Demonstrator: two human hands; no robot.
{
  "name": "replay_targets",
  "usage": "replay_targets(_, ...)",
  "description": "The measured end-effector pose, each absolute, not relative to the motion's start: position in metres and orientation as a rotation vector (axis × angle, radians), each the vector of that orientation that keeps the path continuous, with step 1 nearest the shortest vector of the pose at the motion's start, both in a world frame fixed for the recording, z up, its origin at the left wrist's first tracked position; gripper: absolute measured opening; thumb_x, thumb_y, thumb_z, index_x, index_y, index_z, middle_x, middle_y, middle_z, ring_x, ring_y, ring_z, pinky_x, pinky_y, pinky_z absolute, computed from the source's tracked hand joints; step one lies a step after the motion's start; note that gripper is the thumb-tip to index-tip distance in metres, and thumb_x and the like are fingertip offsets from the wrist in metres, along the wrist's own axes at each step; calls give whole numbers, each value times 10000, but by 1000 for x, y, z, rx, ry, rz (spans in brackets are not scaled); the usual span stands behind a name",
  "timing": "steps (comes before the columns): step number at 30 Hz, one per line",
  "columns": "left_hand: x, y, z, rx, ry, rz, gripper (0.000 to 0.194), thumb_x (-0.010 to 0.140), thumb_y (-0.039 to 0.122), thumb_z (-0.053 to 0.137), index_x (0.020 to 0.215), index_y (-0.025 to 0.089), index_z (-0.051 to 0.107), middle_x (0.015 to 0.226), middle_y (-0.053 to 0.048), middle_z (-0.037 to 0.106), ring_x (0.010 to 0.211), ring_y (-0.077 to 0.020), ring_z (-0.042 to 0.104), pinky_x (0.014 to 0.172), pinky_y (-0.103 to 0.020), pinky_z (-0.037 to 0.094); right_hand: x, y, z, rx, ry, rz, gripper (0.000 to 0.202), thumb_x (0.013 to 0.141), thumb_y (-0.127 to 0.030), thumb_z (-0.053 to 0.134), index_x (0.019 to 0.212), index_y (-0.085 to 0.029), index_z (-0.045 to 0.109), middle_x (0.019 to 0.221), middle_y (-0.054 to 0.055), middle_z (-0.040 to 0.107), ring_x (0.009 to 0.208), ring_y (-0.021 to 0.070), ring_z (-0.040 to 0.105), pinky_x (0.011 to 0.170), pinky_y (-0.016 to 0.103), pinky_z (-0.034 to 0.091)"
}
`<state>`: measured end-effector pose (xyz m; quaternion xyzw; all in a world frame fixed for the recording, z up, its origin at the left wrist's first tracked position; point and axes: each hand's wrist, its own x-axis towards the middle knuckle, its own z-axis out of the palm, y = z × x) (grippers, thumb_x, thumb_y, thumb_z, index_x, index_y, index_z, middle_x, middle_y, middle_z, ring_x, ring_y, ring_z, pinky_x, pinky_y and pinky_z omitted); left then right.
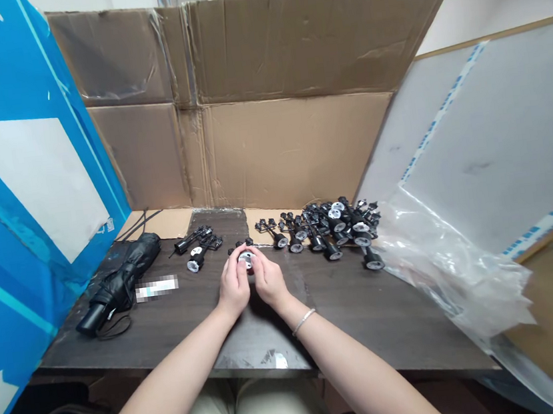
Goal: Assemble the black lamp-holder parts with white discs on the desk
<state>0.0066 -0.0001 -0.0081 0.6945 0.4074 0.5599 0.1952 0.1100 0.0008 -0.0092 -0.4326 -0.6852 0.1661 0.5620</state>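
Observation:
Both my hands are closed around one small part above the middle of the table. It is black with a round whitish end face turned toward me, and its exact kind is unclear. My left hand grips it from the left, thumb near the face. From the right, my right hand holds the same part. Fingers cover most of its body, and black pieces show just behind them. Two similar black parts with thin arms lie to the left. A heap of such parts lies to the right.
A folded black umbrella lies on the dark table at the left, beside a white strip that is blurred. Cardboard walls the back, and a blue panel the left. Clear plastic sheeting hangs at the right edge.

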Motion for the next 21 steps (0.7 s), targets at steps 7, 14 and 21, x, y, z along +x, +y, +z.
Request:
replay_targets(7,10,2,-9,1857,1264,1629,314,895,319,289,1103,178,476,1122,-102,568,1056,-182,523,918,-336,410,99,4,-13,-1098,-1604,275,354,873,-301,310,1100,-179,553,937,93,661,819,198,634,735,291,493)
replay_targets(14,6,11,-14,1827,1190,1576,320,892,343,298,1089,193,502,1130,-77,565,1085,-178,499,937,-336,399,103,11,-19,-993,-1511,570,334,861,-328,369,1102,-196,558,1039,79,640,923,191,609,805,318,485)
replay_targets(21,5,8,-11,1738,1065,1497,348,891,351,300,1133,170,472,1175,-86,546,1094,-176,503,928,-315,411,114,14,-20,-895,-1454,875,407,838,-401,411,1172,-195,520,1184,77,563,1010,186,568,807,311,496)
